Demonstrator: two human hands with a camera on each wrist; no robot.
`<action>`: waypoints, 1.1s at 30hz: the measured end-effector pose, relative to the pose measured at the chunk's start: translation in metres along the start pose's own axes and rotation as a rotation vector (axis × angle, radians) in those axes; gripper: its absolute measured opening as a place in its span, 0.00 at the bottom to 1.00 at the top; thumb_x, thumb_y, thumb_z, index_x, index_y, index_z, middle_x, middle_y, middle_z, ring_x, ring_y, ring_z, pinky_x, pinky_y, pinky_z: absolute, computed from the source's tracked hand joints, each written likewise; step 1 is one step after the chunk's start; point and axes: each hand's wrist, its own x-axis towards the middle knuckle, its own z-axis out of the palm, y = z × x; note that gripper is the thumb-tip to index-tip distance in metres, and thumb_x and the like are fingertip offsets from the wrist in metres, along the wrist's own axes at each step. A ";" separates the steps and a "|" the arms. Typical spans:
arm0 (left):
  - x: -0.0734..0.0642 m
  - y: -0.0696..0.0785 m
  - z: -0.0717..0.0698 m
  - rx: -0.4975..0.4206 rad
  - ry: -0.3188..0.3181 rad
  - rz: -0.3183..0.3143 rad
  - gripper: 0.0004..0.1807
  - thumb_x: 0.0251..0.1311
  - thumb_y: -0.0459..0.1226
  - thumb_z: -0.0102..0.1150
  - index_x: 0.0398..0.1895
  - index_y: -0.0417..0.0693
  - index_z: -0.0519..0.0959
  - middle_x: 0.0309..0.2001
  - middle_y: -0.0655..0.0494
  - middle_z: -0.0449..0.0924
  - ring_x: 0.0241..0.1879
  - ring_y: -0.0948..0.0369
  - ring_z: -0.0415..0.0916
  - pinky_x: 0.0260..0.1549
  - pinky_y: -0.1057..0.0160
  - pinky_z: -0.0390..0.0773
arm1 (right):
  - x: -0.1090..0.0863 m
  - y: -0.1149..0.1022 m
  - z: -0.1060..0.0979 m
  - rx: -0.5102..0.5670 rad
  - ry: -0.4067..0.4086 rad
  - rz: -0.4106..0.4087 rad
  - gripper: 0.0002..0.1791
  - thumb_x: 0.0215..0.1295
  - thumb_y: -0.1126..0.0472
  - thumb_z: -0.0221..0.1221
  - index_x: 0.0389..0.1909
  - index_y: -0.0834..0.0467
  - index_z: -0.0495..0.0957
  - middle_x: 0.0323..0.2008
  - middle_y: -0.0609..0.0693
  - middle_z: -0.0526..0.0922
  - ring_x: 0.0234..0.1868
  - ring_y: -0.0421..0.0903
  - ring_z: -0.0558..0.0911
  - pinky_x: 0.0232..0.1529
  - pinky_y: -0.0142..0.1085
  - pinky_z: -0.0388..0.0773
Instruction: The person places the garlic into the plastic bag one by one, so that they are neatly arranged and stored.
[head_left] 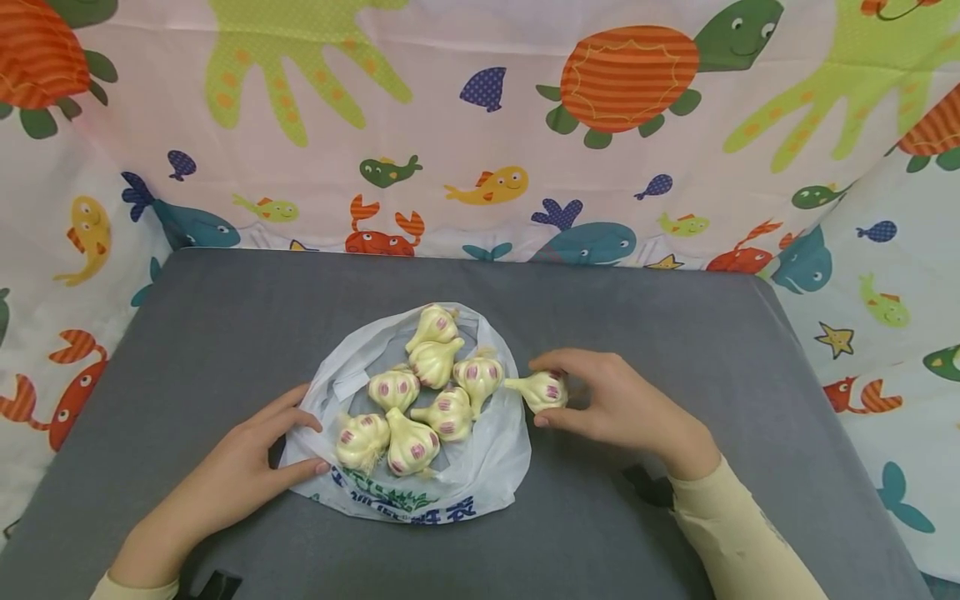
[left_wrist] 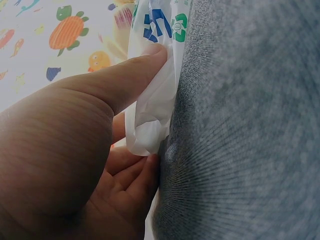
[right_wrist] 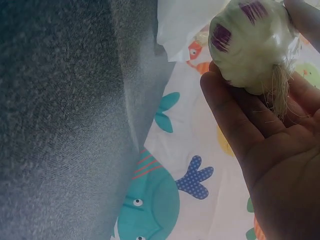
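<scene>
A white plastic bag [head_left: 491,467] with blue and green print lies with its mouth spread wide, several garlic bulbs [head_left: 412,443] inside it. At the bag's left edge, my left hand [head_left: 236,467] grips the plastic; in the left wrist view the thumb [left_wrist: 135,75] lies on the near side of the bag [left_wrist: 152,107], fingers on the far side. Just right of the bag, my right hand [head_left: 607,404] holds one garlic bulb [head_left: 546,392] between thumb and fingers, its stem pointing left to the bag's rim. Up close, that bulb [right_wrist: 252,45] shows purple patches and stringy roots.
Under everything is a grey cloth-covered table [head_left: 247,333]. Behind it and at both sides hangs a white curtain [head_left: 450,125] printed with sea animals. Dark straps [head_left: 648,486] show near both wrists.
</scene>
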 end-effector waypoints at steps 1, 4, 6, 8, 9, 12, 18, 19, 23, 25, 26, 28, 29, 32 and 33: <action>0.000 0.000 0.000 -0.001 -0.001 -0.002 0.22 0.59 0.52 0.83 0.50 0.62 0.81 0.80 0.45 0.67 0.73 0.41 0.72 0.62 0.33 0.74 | 0.001 0.001 0.001 -0.002 0.002 -0.004 0.31 0.60 0.55 0.83 0.62 0.55 0.84 0.50 0.39 0.87 0.44 0.35 0.83 0.47 0.40 0.85; -0.001 0.000 0.000 -0.005 -0.006 -0.008 0.22 0.59 0.52 0.83 0.50 0.62 0.81 0.80 0.44 0.67 0.73 0.41 0.71 0.62 0.32 0.73 | 0.004 0.003 0.003 0.000 0.006 -0.019 0.31 0.59 0.55 0.83 0.62 0.55 0.84 0.49 0.39 0.87 0.44 0.36 0.83 0.47 0.40 0.85; -0.001 0.000 0.000 -0.008 -0.008 -0.012 0.22 0.59 0.53 0.83 0.50 0.62 0.81 0.80 0.44 0.67 0.74 0.41 0.71 0.63 0.32 0.73 | 0.007 0.003 0.004 0.009 -0.001 -0.018 0.31 0.60 0.55 0.83 0.62 0.55 0.84 0.49 0.39 0.87 0.44 0.36 0.82 0.46 0.40 0.85; -0.002 -0.001 0.000 -0.012 -0.010 -0.011 0.22 0.59 0.53 0.83 0.50 0.62 0.81 0.80 0.45 0.67 0.74 0.41 0.71 0.63 0.32 0.73 | 0.009 0.003 0.005 0.021 -0.012 -0.014 0.31 0.60 0.54 0.83 0.62 0.56 0.84 0.49 0.39 0.86 0.44 0.36 0.82 0.46 0.40 0.85; -0.001 -0.001 0.000 -0.014 -0.010 -0.010 0.22 0.59 0.53 0.83 0.50 0.62 0.81 0.80 0.45 0.67 0.74 0.41 0.71 0.63 0.32 0.73 | 0.011 0.003 0.005 0.028 -0.020 -0.008 0.31 0.60 0.54 0.83 0.62 0.57 0.84 0.49 0.39 0.86 0.44 0.36 0.83 0.46 0.40 0.85; -0.001 -0.001 0.000 -0.016 -0.011 -0.008 0.22 0.60 0.53 0.82 0.50 0.62 0.81 0.81 0.45 0.67 0.74 0.41 0.71 0.63 0.32 0.73 | 0.014 0.002 0.006 0.044 -0.042 0.012 0.32 0.61 0.53 0.82 0.63 0.57 0.84 0.50 0.38 0.86 0.45 0.37 0.83 0.47 0.40 0.85; 0.000 -0.002 0.000 -0.016 -0.011 -0.007 0.22 0.60 0.53 0.82 0.50 0.62 0.81 0.81 0.44 0.67 0.74 0.41 0.70 0.64 0.31 0.73 | 0.020 0.001 0.008 0.044 -0.051 0.023 0.32 0.62 0.52 0.81 0.65 0.56 0.83 0.53 0.39 0.86 0.46 0.38 0.83 0.50 0.41 0.85; 0.000 -0.002 -0.001 -0.015 -0.012 -0.008 0.22 0.60 0.53 0.82 0.50 0.62 0.81 0.81 0.44 0.66 0.74 0.40 0.70 0.64 0.31 0.73 | 0.021 0.001 0.008 0.044 -0.051 0.022 0.32 0.62 0.52 0.81 0.65 0.55 0.82 0.53 0.40 0.86 0.47 0.38 0.83 0.50 0.42 0.85; 0.000 -0.003 -0.001 -0.018 -0.019 -0.016 0.22 0.60 0.54 0.82 0.50 0.62 0.81 0.81 0.44 0.66 0.75 0.40 0.70 0.65 0.31 0.72 | 0.027 0.001 0.010 0.044 -0.054 0.014 0.32 0.64 0.52 0.80 0.66 0.55 0.82 0.55 0.42 0.87 0.49 0.38 0.84 0.53 0.45 0.85; 0.000 -0.002 -0.001 -0.018 -0.020 -0.018 0.22 0.60 0.54 0.82 0.50 0.62 0.81 0.81 0.43 0.66 0.75 0.40 0.69 0.65 0.30 0.72 | 0.030 0.000 0.011 0.044 -0.061 0.012 0.32 0.65 0.51 0.80 0.66 0.55 0.82 0.57 0.43 0.87 0.51 0.39 0.84 0.54 0.47 0.85; 0.000 -0.002 -0.001 -0.018 -0.022 -0.019 0.22 0.60 0.53 0.82 0.50 0.62 0.81 0.81 0.43 0.66 0.75 0.39 0.69 0.65 0.30 0.72 | 0.032 0.000 0.012 0.045 -0.065 0.014 0.32 0.65 0.51 0.79 0.67 0.56 0.82 0.57 0.44 0.87 0.51 0.39 0.84 0.55 0.47 0.85; 0.000 -0.002 -0.001 -0.016 -0.024 -0.021 0.22 0.60 0.52 0.83 0.50 0.61 0.81 0.81 0.43 0.66 0.75 0.39 0.69 0.65 0.30 0.71 | 0.036 -0.001 0.014 0.046 -0.074 0.019 0.33 0.65 0.50 0.79 0.67 0.57 0.82 0.58 0.45 0.87 0.52 0.40 0.84 0.55 0.48 0.85; 0.000 -0.002 -0.001 -0.016 -0.025 -0.021 0.22 0.60 0.52 0.83 0.50 0.61 0.81 0.81 0.42 0.66 0.75 0.39 0.69 0.66 0.30 0.71 | 0.038 -0.001 0.015 0.048 -0.080 0.021 0.33 0.65 0.50 0.79 0.67 0.58 0.81 0.59 0.46 0.87 0.52 0.40 0.84 0.55 0.48 0.85; 0.000 -0.001 -0.002 -0.019 -0.029 -0.023 0.22 0.60 0.51 0.83 0.50 0.61 0.82 0.81 0.42 0.66 0.75 0.39 0.69 0.66 0.30 0.71 | 0.043 -0.002 0.018 0.057 -0.098 0.032 0.34 0.65 0.50 0.79 0.68 0.58 0.81 0.60 0.48 0.87 0.53 0.41 0.83 0.56 0.47 0.85; 0.000 -0.001 -0.002 -0.020 -0.029 -0.024 0.22 0.59 0.51 0.83 0.51 0.61 0.82 0.81 0.42 0.66 0.75 0.39 0.69 0.66 0.29 0.71 | 0.044 -0.002 0.019 0.060 -0.105 0.035 0.34 0.65 0.50 0.79 0.68 0.58 0.80 0.60 0.48 0.87 0.53 0.41 0.83 0.56 0.47 0.85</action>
